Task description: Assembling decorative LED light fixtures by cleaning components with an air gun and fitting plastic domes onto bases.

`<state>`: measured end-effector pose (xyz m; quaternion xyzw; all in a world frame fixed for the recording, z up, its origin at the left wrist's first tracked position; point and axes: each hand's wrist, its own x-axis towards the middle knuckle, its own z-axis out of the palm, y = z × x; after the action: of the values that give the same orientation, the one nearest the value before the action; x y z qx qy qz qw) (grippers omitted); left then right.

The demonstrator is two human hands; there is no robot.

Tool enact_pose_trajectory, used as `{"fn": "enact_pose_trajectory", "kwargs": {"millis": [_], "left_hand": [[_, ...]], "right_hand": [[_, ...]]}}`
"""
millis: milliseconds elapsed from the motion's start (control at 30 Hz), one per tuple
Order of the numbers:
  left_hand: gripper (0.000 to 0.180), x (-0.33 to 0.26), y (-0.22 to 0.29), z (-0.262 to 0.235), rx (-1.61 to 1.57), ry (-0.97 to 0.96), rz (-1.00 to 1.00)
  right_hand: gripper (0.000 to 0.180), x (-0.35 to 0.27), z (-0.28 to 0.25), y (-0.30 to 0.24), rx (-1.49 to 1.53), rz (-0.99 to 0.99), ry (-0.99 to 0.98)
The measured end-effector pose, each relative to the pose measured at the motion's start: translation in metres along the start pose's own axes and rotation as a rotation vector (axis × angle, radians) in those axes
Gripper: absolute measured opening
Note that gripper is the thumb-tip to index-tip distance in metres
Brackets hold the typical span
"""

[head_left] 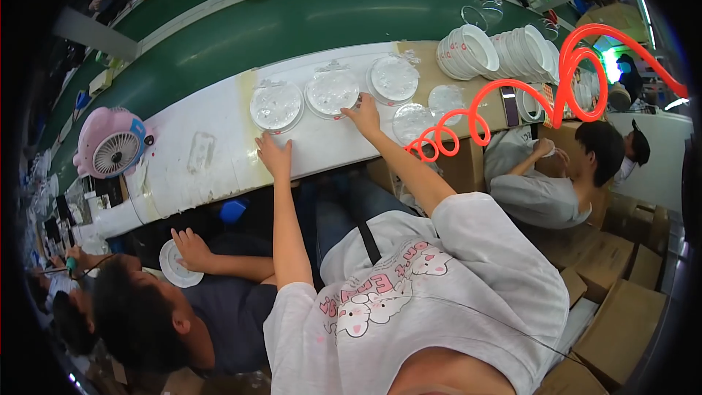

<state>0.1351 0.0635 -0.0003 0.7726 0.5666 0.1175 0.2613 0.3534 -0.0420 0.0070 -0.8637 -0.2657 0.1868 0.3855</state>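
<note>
My left hand (pixel 274 157) lies flat on the white table top (pixel 197 175), fingers apart, just below a clear round plastic lid (pixel 276 106). My right hand (pixel 363 115) reaches further in, its fingertips touching the lower right rim of a second clear lid (pixel 331 91). A third clear lid (pixel 394 77) sits to the right of it. Two more clear discs (pixel 413 123) (pixel 446 96) lie beyond my right wrist. Neither hand is closed around anything.
A green conveyor belt (pixel 292 22) runs behind the table. Stacks of white bowls (pixel 468 51) stand at the back right, under an orange coiled hose (pixel 512 102). A pink fan (pixel 110 143) sits left. Co-workers sit on both sides; one hand (pixel 191 249) holds a white disc. Cardboard boxes (pixel 621 307) stand right.
</note>
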Motion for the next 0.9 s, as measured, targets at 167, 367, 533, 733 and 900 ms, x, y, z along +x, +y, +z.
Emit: {"fn": "enact_pose_trajectory", "kwargs": {"millis": [167,367,533,733,900], "left_hand": [[0.097,0.001,-0.001,0.006,-0.097,0.145,-0.009],[0.121,0.017,0.025,-0.002,-0.139,0.213,-0.043],[0.119,0.025,0.045,0.015,-0.182,0.249,-0.056],[0.112,0.025,0.027,0.011,-0.233,0.265,0.004],[0.109,0.03,0.018,0.005,-0.22,0.322,-0.032]], "right_hand": [[0.042,0.009,-0.024,-0.001,0.086,0.072,0.343],[0.031,0.11,-0.097,0.045,-0.138,0.32,0.643],[0.02,0.153,-0.145,0.113,0.028,0.374,0.091],[0.022,0.139,-0.129,0.096,0.587,0.732,-0.143],[0.035,0.12,-0.087,0.054,0.413,0.606,-0.068]]}}
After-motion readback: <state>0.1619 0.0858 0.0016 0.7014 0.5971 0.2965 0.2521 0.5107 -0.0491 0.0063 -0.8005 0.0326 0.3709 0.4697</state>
